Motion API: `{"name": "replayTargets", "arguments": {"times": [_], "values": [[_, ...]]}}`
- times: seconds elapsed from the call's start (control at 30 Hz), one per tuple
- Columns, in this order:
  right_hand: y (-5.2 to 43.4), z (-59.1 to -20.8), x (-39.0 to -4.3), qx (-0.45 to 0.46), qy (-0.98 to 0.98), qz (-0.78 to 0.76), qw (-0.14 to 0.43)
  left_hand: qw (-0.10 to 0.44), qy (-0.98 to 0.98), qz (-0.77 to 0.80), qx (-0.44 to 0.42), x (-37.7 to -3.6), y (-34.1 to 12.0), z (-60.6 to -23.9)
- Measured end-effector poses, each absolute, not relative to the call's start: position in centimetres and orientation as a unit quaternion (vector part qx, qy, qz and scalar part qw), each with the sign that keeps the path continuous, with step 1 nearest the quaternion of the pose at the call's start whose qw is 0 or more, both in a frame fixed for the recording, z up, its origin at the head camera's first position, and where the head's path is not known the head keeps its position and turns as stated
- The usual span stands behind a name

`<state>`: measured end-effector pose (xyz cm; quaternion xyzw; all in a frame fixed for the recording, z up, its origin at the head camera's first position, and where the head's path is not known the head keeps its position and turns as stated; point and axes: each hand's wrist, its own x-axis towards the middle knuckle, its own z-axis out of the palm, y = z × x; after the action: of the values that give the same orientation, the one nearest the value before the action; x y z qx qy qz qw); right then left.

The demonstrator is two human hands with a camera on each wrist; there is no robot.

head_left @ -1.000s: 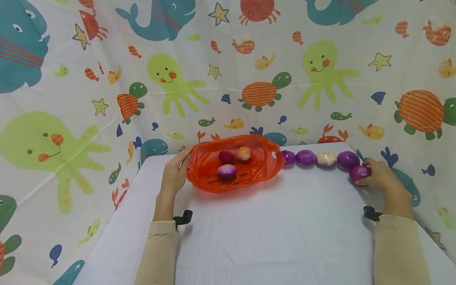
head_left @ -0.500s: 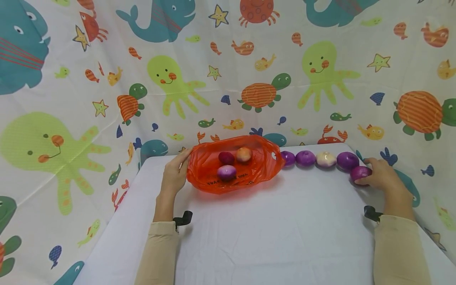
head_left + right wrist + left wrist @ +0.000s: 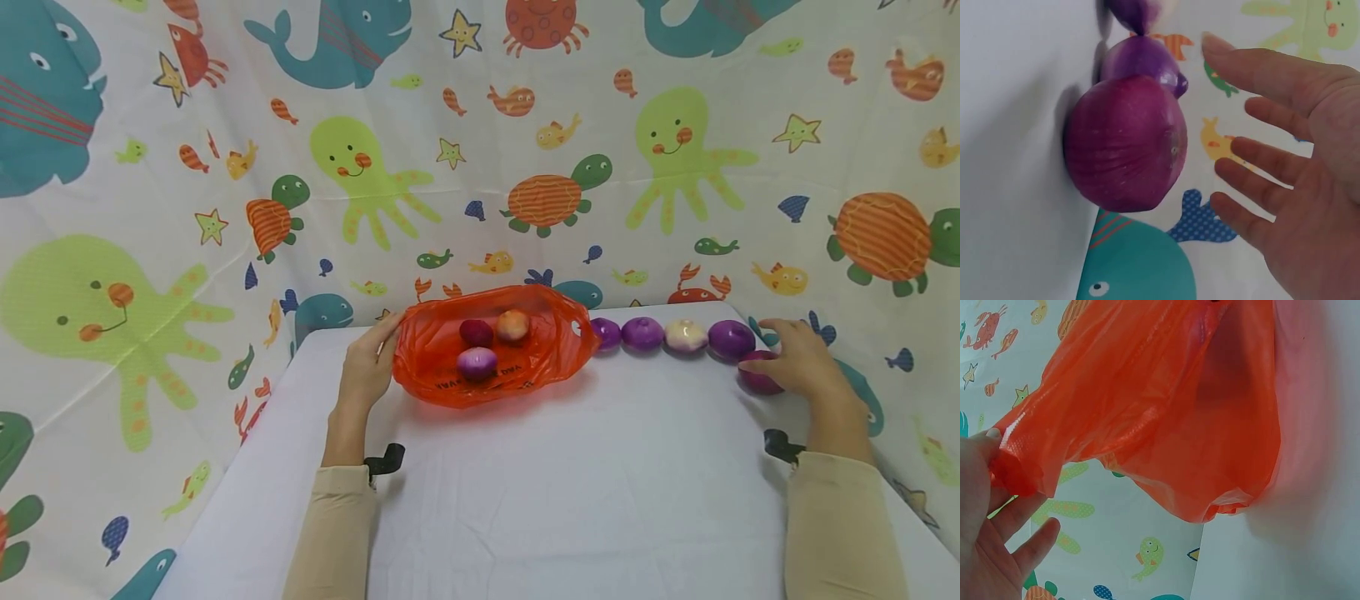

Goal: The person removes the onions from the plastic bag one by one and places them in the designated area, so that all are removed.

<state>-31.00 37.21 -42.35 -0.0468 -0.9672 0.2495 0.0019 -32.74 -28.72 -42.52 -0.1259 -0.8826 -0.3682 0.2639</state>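
My left hand [image 3: 367, 367] pinches the left rim of an orange-red plastic bag [image 3: 420, 362], thumb on one side and fingers behind, as the left wrist view also shows. Its mouth faces me; inside lie a dark red round onion [image 3: 477, 332], a yellowish onion [image 3: 513, 325] and a purple-and-white onion [image 3: 477, 363]. At the table's right edge, a red onion [image 3: 1125, 147] sits at the end of a row. Beside it my right hand [image 3: 1297, 150] hovers with fingers spread, apart from the onion in the right wrist view.
Leftward from the red onion the row runs on: a glossy purple onion [image 3: 732, 340], a whitish one [image 3: 686, 336], then purple onions [image 3: 643, 334] up to the bag's right end. A white cloth covers the table [image 3: 570, 483]. A sea-animal printed curtain [image 3: 480, 167] hangs behind.
My right hand has let go of the red onion at the row's end; its fingers have spread and lifted slightly. The left hand and the bag stay put.
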Motion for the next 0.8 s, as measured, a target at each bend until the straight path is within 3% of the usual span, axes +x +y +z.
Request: {"name": "replayTargets", "arguments": {"times": [0.33, 0.8], "values": [[33.9, -41.7, -31.8, 0.002, -0.961, 0.259, 0.097, 0.266, -0.881, -0.369, -0.131, -32.8, -28.7, -42.5], [27.6, -41.4, -33.4, 0.098, -0.947, 0.269, 0.145, 0.267, -0.879, -0.37, -0.138, -32.7, -28.7, -42.6]]}}
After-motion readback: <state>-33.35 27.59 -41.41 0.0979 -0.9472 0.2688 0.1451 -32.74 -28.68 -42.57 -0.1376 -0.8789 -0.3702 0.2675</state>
